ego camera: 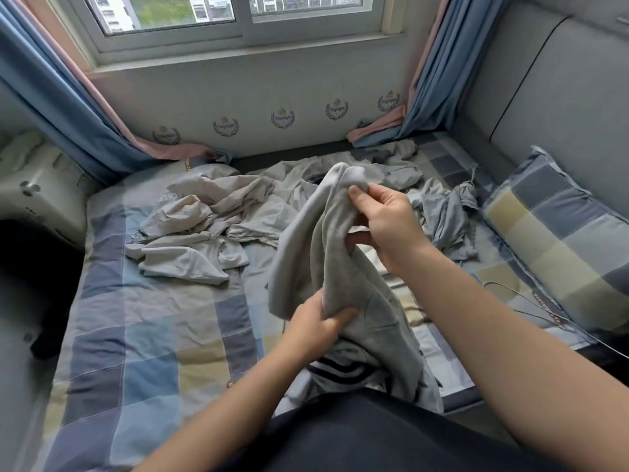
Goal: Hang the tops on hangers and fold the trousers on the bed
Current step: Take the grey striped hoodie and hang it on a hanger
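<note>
Your left hand (318, 323) and right hand (381, 221) are both gripping the soft, floppy grey garment (340, 270); better holding its edge.

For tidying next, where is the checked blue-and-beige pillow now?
Head view: the checked blue-and-beige pillow lies far right on the checked bed, against the grey padded headboard.

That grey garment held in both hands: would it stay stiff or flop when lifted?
Likely floppy: the grey garment droops in soft folds between the right hand and left hand. Probably light, since a thumb-and-finger pinch holds its top up.
</note>
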`<state>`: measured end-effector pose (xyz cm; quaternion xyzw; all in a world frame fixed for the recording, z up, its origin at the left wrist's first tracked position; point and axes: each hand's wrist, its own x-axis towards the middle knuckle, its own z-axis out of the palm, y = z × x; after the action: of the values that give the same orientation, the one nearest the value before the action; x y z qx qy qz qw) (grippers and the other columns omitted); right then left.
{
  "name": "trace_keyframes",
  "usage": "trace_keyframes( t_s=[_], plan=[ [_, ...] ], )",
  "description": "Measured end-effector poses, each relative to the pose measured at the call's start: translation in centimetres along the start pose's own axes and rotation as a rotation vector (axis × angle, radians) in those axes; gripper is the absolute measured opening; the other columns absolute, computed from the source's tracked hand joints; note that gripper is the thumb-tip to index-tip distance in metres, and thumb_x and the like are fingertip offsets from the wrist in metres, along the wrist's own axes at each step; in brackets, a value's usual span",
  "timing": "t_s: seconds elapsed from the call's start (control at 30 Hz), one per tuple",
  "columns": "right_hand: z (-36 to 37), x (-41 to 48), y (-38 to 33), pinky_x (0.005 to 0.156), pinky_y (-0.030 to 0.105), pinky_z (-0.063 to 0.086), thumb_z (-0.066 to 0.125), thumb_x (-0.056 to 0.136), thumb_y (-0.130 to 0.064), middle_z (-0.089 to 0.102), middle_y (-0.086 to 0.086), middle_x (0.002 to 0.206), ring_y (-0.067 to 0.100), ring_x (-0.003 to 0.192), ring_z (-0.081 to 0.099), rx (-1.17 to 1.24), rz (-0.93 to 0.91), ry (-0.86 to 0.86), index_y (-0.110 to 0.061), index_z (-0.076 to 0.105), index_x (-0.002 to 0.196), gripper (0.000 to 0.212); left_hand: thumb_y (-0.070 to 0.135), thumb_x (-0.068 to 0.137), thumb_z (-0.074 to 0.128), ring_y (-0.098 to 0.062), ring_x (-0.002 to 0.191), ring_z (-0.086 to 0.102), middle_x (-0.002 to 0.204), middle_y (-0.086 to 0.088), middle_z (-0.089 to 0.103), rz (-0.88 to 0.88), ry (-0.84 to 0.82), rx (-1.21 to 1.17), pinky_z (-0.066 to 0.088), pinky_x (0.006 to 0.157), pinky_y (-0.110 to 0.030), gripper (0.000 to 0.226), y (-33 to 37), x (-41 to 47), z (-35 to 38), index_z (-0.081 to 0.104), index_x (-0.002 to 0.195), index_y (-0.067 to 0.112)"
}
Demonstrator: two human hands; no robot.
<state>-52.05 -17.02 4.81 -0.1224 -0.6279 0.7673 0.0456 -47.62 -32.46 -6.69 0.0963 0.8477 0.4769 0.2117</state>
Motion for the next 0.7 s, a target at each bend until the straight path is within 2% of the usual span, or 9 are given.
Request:
trace_keyframes(
  t_s=[0.03, 0.1, 0.23, 0.37, 0.43, 0.5, 0.53, 0.63, 0.7],
  plan=[
    [0.0, -0.1, 0.0, 0.051, 0.029, 0.056, 0.055, 0.103, -0.015, 0.071, 0.013, 0.085, 0.021, 0.069, 0.071, 0.017, 0.004, 0.007, -0.003, 0.071, 0.1, 0.02, 0.041, 0.086, 0.066, -0.014, 0.098, 0.067, 0.097, 0.011, 0.074, 0.016, 0.051, -0.013, 0.053, 0.086, -0.04, 0.024, 0.0, 0.2, 0.0, 0.069, 0.101, 0.022],
    [-0.5, -0.5, 0.5, 0.062, 0.034, 0.059, 0.053, 0.103, -0.011, 0.071, 0.012, 0.089, 0.022, 0.077, 0.072, 0.066, 0.036, -0.01, -0.006, 0.066, 0.103, 0.015, 0.037, 0.088, 0.06, -0.012, 0.079, 0.063, 0.078, 0.013, 0.069, 0.023, 0.143, -0.11, 0.052, 0.075, -0.042, 0.023, 0.5, 0.8, -0.3, 0.066, 0.081, 0.016],
    [-3.1, -2.2, 2.8, 0.087, 0.037, 0.053, 0.057, 0.1, -0.011, 0.072, 0.007, 0.114, 0.019, 0.103, 0.067, -0.069, 0.129, -0.127, -0.017, 0.062, 0.115, 0.016, 0.026, 0.101, 0.059, -0.017, 0.083, 0.07, 0.088, -0.001, 0.076, -0.052, 0.306, -0.438, 0.056, 0.081, -0.039, 0.024, 1.6, 2.0, -2.5, 0.072, 0.092, 0.009],
    [-6.2, -5.7, 7.8, 0.1, 0.027, 0.039, 0.078, 0.084, -0.037, 0.048, -0.007, 0.144, 0.009, 0.129, 0.047, -0.511, 0.224, -0.349, -0.031, 0.044, 0.141, 0.066, 0.029, 0.104, 0.055, -0.036, 0.098, 0.071, 0.101, -0.02, 0.074, -0.218, 0.417, -0.651, 0.058, 0.089, -0.049, 0.027, 2.1, 3.1, -5.5, 0.07, 0.098, 0.007],
    [-6.4, -7.8, 10.7, 0.109, 0.028, 0.031, 0.084, 0.075, -0.047, 0.035, -0.011, 0.15, 0.005, 0.135, 0.034, -0.7, 0.244, -0.433, -0.036, 0.031, 0.149, 0.092, 0.028, 0.105, 0.053, -0.033, 0.09, 0.074, 0.096, -0.018, 0.076, -0.233, 0.417, -0.779, 0.062, 0.075, -0.041, 0.028, 2.6, 3.2, -6.1, 0.068, 0.101, 0.005],
    [-5.4, -9.2, 13.5, 0.114, 0.035, 0.033, 0.085, 0.067, -0.049, 0.037, -0.008, 0.15, 0.011, 0.14, 0.034, -0.769, 0.222, -0.409, -0.032, 0.03, 0.151, 0.102, 0.027, 0.105, 0.052, -0.027, 0.08, 0.076, 0.089, -0.014, 0.077, -0.243, 0.411, -0.875, 0.06, 0.063, -0.034, 0.027, 3.4, 3.1, -6.2, 0.066, 0.103, 0.004],
    [-4.9, -9.5, 14.7, 0.112, 0.039, 0.038, 0.084, 0.068, -0.043, 0.045, -0.004, 0.146, 0.015, 0.138, 0.039, -0.779, 0.204, -0.352, -0.029, 0.037, 0.149, 0.095, 0.026, 0.105, 0.052, -0.027, 0.082, 0.076, 0.091, -0.015, 0.077, -0.253, 0.399, -0.916, 0.06, 0.064, -0.034, 0.027, 3.7, 3.1, -6.2, 0.066, 0.106, 0.003],
    [-5.3, -8.4, 16.5, 0.093, 0.04, 0.05, 0.064, 0.085, -0.021, 0.068, 0.003, 0.121, 0.025, 0.116, 0.06, -0.838, 0.146, -0.164, -0.022, 0.063, 0.123, 0.038, 0.025, 0.105, 0.052, -0.03, 0.09, 0.075, 0.101, -0.018, 0.076, -0.288, 0.38, -1.013, 0.062, 0.078, -0.042, 0.027, 4.3, 3.3, -6.1, 0.064, 0.11, 0.001],
    [-6.8, -7.0, 16.1, 0.082, 0.04, 0.052, 0.054, 0.086, -0.004, 0.073, 0.009, 0.1, 0.03, 0.101, 0.066, -0.863, 0.194, -0.097, -0.014, 0.068, 0.097, 0.021, 0.024, 0.106, 0.051, -0.028, 0.091, 0.075, 0.106, -0.018, 0.075, -0.293, 0.425, -1.079, 0.062, 0.075, -0.039, 0.024, 3.9, 3.4, -6.7, 0.063, 0.113, 0.004]
  ],
)
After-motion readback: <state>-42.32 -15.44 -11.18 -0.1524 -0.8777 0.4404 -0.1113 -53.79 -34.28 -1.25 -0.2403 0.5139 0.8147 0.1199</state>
